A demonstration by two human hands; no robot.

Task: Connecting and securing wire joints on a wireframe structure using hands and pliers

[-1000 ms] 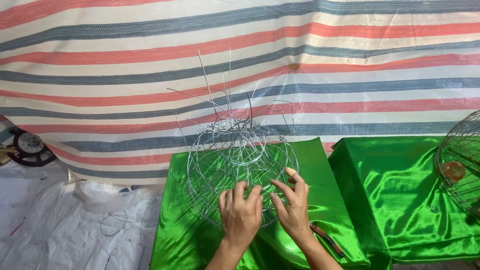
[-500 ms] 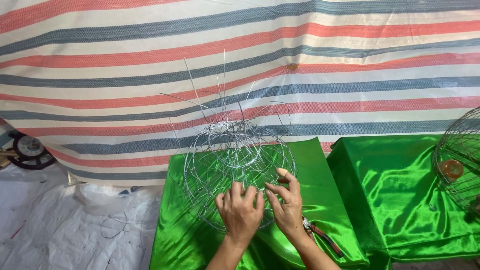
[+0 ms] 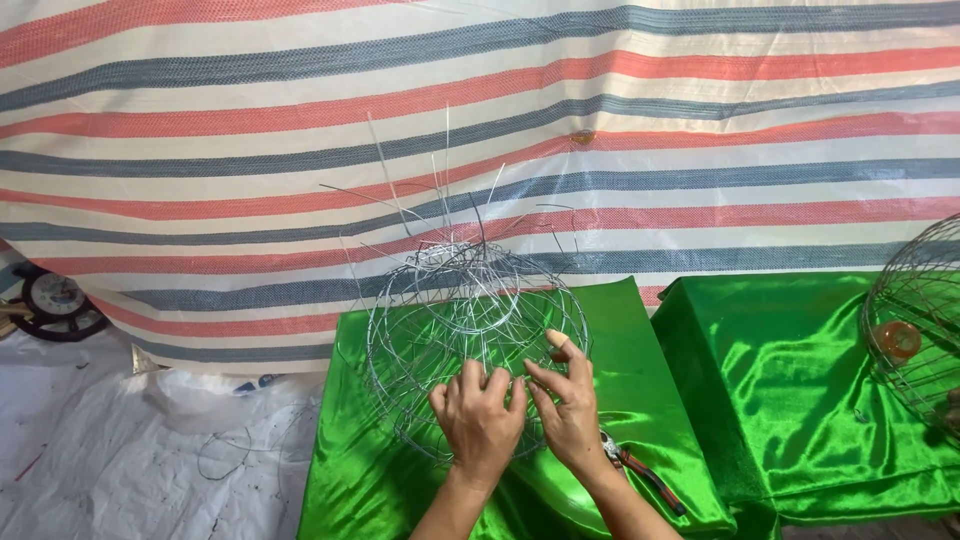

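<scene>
A round cage-like frame of thin silver wire [image 3: 450,320] stands on a block draped in shiny green cloth [image 3: 640,400]. Loose wire ends stick up from its top. My left hand [image 3: 478,415] grips the near side of the frame low down, fingers curled over the wires. My right hand [image 3: 568,400] sits just beside it, thumb and fingers pinching wire strands on the frame's right front. The two hands nearly touch. The wire between the fingertips is too fine to make out.
Red-handled pliers [image 3: 640,470] lie on the green cloth by my right wrist. A second green-draped block [image 3: 790,390] stands to the right, bearing another wire cage [image 3: 915,320] with an orange piece inside. A striped tarp hangs behind; white plastic sheeting covers the floor at left.
Both hands have stayed on the frame's near side and shifted their fingers slightly along the wires. The frame has hardly moved.
</scene>
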